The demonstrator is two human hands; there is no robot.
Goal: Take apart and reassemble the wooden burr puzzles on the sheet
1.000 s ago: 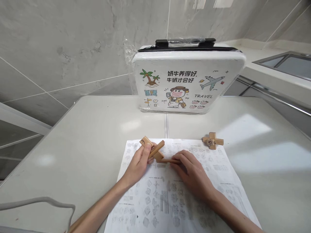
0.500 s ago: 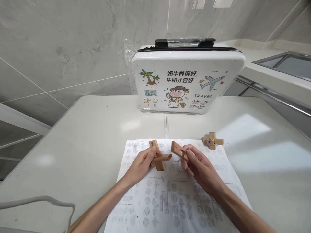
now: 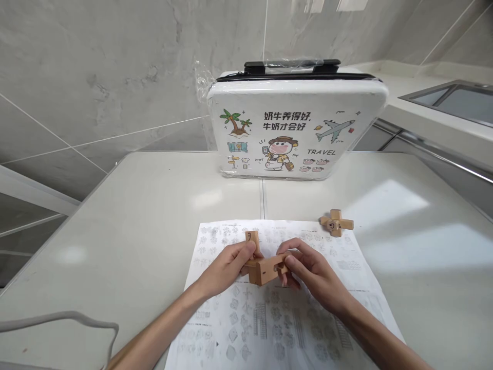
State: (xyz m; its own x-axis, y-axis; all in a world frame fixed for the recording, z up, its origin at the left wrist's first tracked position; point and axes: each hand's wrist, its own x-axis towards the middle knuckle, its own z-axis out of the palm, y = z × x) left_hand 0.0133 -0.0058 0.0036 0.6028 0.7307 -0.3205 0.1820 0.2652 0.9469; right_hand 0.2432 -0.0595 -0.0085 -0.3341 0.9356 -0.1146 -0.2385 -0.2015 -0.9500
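Over the printed sheet [image 3: 215, 303], my left hand [image 3: 231, 262] is closed on crossed wooden puzzle pieces [image 3: 252, 238], one standing up with a dark mark near its end. My right hand [image 3: 308, 264] pinches a notched wooden puzzle piece [image 3: 265, 271] by its right end. That piece's left end meets the pieces in my left hand; whether they interlock cannot be made out. A cross-shaped wooden puzzle [image 3: 336, 224] with a dark mark lies at the sheet's upper right edge, apart from both hands.
A white cartoon-printed suitcase [image 3: 296, 128] in clear plastic stands at the back of the pale table [image 3: 154, 205]. A grey cable [image 3: 77, 317] runs along the left front. A grey tiled wall [image 3: 115, 77] rises behind.
My right hand has brought the notched piece left and down, turning it, so its end now meets the left-hand pieces. My left hand has tilted its pieces slightly and shifted a little right.
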